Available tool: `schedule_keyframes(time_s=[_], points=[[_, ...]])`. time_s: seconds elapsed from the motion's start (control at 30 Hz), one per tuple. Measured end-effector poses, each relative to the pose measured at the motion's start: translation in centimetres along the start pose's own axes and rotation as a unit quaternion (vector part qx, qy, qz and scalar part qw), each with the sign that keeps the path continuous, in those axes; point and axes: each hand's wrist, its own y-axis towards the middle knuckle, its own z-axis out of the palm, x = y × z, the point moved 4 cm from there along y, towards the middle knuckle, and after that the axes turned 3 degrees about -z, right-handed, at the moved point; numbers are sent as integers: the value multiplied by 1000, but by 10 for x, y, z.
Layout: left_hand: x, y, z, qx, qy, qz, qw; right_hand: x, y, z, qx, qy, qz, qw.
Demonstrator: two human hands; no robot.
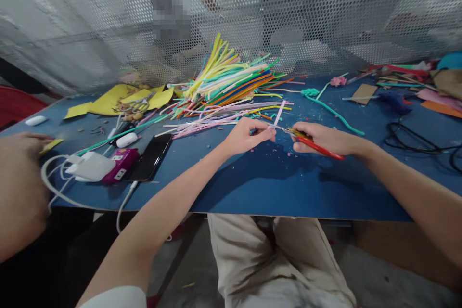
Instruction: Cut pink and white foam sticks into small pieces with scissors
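My left hand [249,135] is closed, thumb and fingers pinching a pale lilac pipe cleaner [279,114] that sticks up above the fingertips. In my right hand [317,137] is a pair of pliers [319,147] with red and yellow handles. Their metal jaws point left and meet the pipe cleaner near my left fingertips; whether they grip it I cannot tell. Just behind my left hand lie loose lilac and white pipe cleaners [202,122]. Farther back rises a large bundle of colourful pipe cleaners [231,79]. Small clippings dot the blue table [231,187].
At left, a co-worker's hand [25,154] is near a yellow piece. A phone [151,158], purple box [122,163], white charger [92,166] and cables lie there. Yellow sheets [108,99] are behind. Rightward are a teal pipe-cleaner piece [335,113] and black cable [415,142]. Perforated metal [288,5] borders the back.
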Motion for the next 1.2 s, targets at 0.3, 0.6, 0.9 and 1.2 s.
schedule_keyframes(time_s=[0.3,0.6,0.9,1.2], points=[[-1,0,-4,-6,10,-18,1000,-12,4,3,-25,2,39,999],[5,2,-6,-6,-23,-33,999,-8,4,2,-76,3,101,992],[9,3,-5,-3,-81,-51,995,-7,5,8,-111,29,108,988],[8,2,-6,0,-92,-49,995,-9,8,11,-95,54,103,989]])
